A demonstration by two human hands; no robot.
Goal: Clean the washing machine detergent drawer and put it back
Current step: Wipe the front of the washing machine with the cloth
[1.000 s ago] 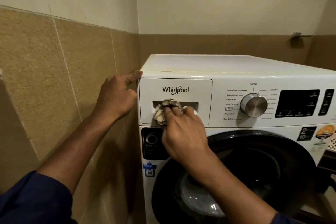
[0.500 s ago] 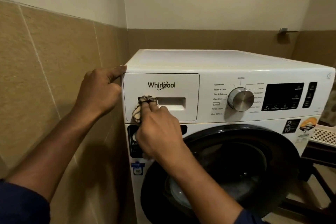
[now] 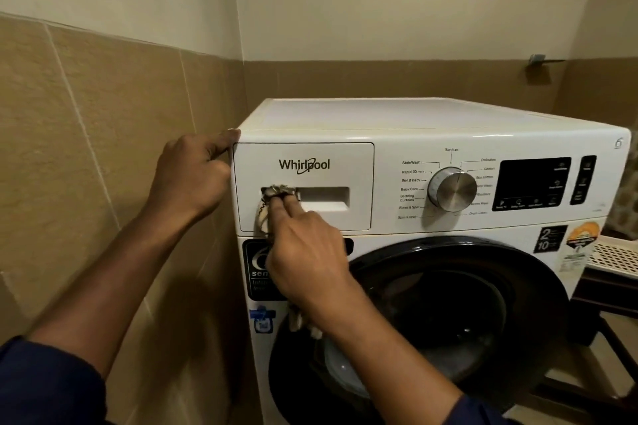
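Note:
The white detergent drawer (image 3: 331, 155) sits closed and flush in the top left of the washing machine (image 3: 397, 114) front. My right hand (image 3: 303, 252) holds a patterned cloth (image 3: 264, 210) and presses it with two fingers into the left end of the drawer's recessed handle (image 3: 324, 198). The cloth hangs down under my palm. My left hand (image 3: 191, 176) is curled against the machine's top left corner, thumb on the edge beside the drawer.
A tiled wall (image 3: 86, 148) stands close on the left of the machine. A metal program knob (image 3: 452, 188), a dark display (image 3: 531, 183) and the round black door (image 3: 448, 314) fill the front. A white perforated basket (image 3: 618, 255) sits at the right on a dark stand.
My right hand has slid the cloth from the middle of the handle recess to its left end. My left hand stays on the corner. The camera view has shifted.

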